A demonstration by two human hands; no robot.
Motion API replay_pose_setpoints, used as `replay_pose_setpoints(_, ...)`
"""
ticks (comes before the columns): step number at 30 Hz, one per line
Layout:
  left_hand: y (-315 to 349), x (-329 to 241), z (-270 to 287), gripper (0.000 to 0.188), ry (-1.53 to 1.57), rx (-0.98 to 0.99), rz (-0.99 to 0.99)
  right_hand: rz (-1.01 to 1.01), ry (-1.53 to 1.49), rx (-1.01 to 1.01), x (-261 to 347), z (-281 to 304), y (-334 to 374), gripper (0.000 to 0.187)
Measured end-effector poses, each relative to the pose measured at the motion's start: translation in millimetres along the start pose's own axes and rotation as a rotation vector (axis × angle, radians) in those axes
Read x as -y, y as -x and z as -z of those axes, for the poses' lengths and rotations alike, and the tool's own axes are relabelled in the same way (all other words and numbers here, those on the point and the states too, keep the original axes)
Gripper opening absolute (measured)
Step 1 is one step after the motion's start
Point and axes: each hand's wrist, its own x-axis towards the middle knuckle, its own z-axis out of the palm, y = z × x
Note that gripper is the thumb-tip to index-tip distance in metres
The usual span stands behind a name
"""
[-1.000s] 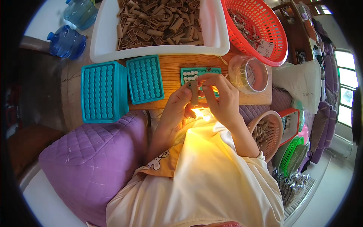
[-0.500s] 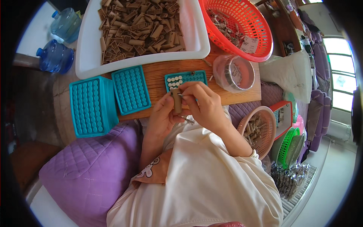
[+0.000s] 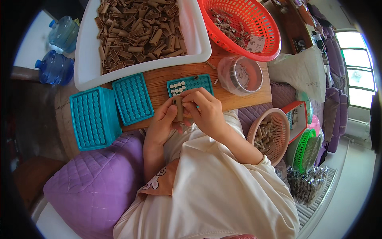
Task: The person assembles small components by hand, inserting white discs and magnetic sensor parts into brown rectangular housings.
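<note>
Upright between my hands is a small brown plastic casing (image 3: 178, 110), a half-tube shape with a small dark opening near its top. My left hand (image 3: 160, 121) is closed round it, thumb along its side. The right hand (image 3: 207, 112) has its fingertips pinched together at the casing's upper right edge; whatever they hold is hidden. Just beyond the hands lies a teal tray (image 3: 199, 83) of round slots, with several white round pieces (image 3: 177, 86) at its left end. A small metal part (image 3: 196, 77) rests on the tray's far edge.
A white tub (image 3: 143, 62) of brown casings stands beyond the hands, next to a red basket (image 3: 254, 28) of metal parts. Teal trays (image 3: 133, 98) and a stacked teal block (image 3: 88, 119) sit left. A plastic-lined round container (image 3: 254, 91) and pink basket (image 3: 283, 137) are right.
My right fingertips have closed in against the casing; the small light piece seen at them before is now hidden. The whole view has shifted slightly, and the casing remains in my left hand.
</note>
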Motion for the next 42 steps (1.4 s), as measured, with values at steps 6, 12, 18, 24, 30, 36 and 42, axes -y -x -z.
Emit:
replay_pose_setpoints(6, -0.5, 5.1, -9.0, 0.042, 0.126, -0.008, -0.056, -0.02, -0.059, -0.009, 3.8, 8.8, -2.8, 0.013)
replay_pose_setpoints(12, 1.8, 3.3, -11.6, 0.04, 0.185, 0.035, -0.062, -0.064, -0.075, 0.041, 17.5, 17.5, -5.9, 0.008)
replay_pose_setpoints(18, 3.8, 1.5, -10.8, 0.039, 0.091, 0.046, -0.034, -0.119, -0.063, 0.089, 17.9, 17.8, -5.5, 0.006)
replay_pose_setpoints(24, 3.8, -1.0, -13.2, 0.035, -0.116, -0.028, 0.013, -0.136, -0.006, 0.143, 10.1, 16.0, -2.6, 0.007)
replay_pose_setpoints(30, 1.4, 3.3, -15.6, 0.031, -0.18, -0.066, -0.032, -0.264, -0.18, 0.176, -0.4, 16.5, -0.5, 0.007)
replay_pose_setpoints(36, 2.7, 3.7, -20.9, 0.031, -0.191, -0.043, -0.03, -0.364, -0.277, 0.128, 0.0, 14.6, 7.0, 0.004)
replay_pose_setpoints(42, 0.9, 2.7, -23.3, 0.031, -0.159, -0.05, -0.017, -0.337, -0.34, 0.163, -4.4, 18.3, 5.3, 0.005)
